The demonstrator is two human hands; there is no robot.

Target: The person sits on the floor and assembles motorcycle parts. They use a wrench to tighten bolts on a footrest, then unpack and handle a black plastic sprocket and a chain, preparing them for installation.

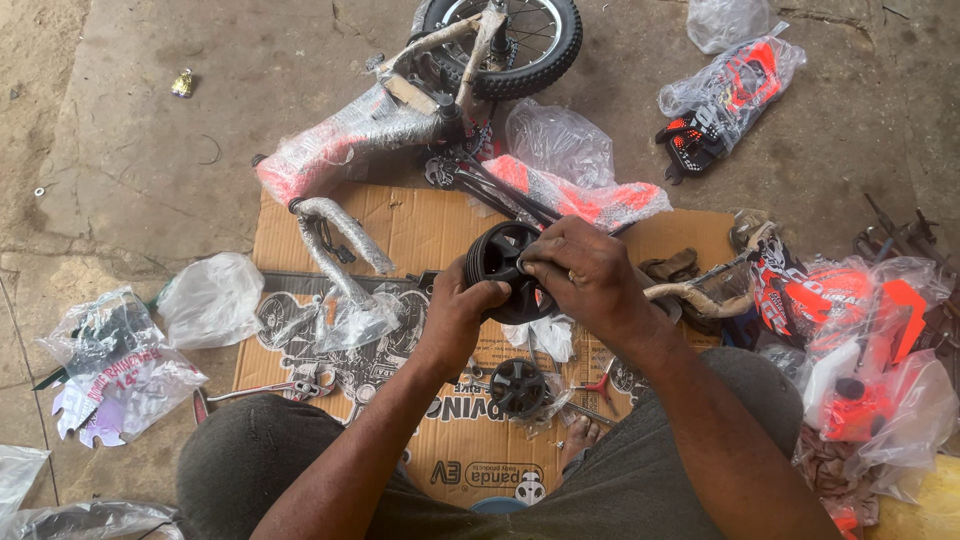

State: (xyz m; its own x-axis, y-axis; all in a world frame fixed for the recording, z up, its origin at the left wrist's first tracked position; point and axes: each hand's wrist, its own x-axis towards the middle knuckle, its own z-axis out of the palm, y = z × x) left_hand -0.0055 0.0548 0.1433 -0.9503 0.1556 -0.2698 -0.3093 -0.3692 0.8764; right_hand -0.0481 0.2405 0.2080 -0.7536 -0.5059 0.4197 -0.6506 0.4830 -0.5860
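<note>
Both hands hold a small black plastic wheel above a flattened cardboard sheet. My left hand grips it from below and the left. My right hand covers its right side, fingertips pinched at the hub. A second small black wheel lies on the cardboard just below the hands, beside a small red tool. Beyond the cardboard lies a plastic-wrapped red bicycle frame with its black tyre.
Wrapped handlebars lie left of the hands. Plastic bags of red and black parts sit at the right and far right. More bags lie left. My knees frame the near edge on a concrete floor.
</note>
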